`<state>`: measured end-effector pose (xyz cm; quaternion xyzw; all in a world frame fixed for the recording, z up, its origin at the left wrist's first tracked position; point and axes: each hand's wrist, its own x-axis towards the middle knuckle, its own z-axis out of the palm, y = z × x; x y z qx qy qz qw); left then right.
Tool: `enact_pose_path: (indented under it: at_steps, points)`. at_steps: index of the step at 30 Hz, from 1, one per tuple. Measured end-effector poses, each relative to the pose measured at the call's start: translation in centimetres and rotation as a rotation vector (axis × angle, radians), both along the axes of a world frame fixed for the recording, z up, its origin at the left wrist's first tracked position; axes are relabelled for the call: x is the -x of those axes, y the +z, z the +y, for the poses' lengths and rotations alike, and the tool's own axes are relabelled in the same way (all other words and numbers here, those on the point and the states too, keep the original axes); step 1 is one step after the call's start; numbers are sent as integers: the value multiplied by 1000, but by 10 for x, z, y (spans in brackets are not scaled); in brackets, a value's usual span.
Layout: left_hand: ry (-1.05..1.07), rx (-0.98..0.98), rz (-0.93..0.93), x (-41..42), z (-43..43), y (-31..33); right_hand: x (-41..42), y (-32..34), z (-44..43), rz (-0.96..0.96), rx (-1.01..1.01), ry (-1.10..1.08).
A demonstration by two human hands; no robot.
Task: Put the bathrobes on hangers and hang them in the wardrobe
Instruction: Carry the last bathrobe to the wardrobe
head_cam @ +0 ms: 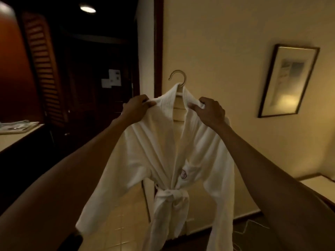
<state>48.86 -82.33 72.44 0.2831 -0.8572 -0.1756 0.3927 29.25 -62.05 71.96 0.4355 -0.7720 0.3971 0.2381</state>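
Closest to the camera are the two bare forearms, coming in from about 7 and 5 o'clock and meeting up near the middle. The left hand (136, 107) is pinched shut on the left shoulder of the white bathrobe (163, 160), fingers curled into the fabric right by the collar. The right hand (208, 111) is doing the same on the other shoulder, thumb and fingers closed around a fold of the cloth. So both hands are gripping the robe, one per shoulder, held out in front at arm's length.

The robe itself sits dead center and hangs down toward 6 o'clock. Its belt (171, 195) is tied in a knot at the waist, there's a small reddish embroidered logo (183, 173) on the chest, and both sleeves dangle loose at the sides. It's already on a hanger (178, 77): the hook sticks up out of the collar at about 12 o'clock, not hooked on anything.

Behind it is a cream wall with a framed picture (288, 80) at 2 o'clock. Off at 10 o'clock there's a dark louvered wooden door (43, 69), and a round ceiling light (88, 8) glows at 11 o'clock. A pale countertop (16, 136) with some blurry stuff on it sits at 9 o'clock.
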Motion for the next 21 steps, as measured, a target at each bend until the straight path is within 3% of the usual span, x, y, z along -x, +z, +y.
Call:
enact_pose_path:
  at_steps: [12, 21]
  points:
    - [371, -44, -61, -76, -159, -24, -27, -16, -227, -43, -96, 407]
    - [534, -4, -176, -125, -301, -41, -77, -25, -385, -11, -96, 447]
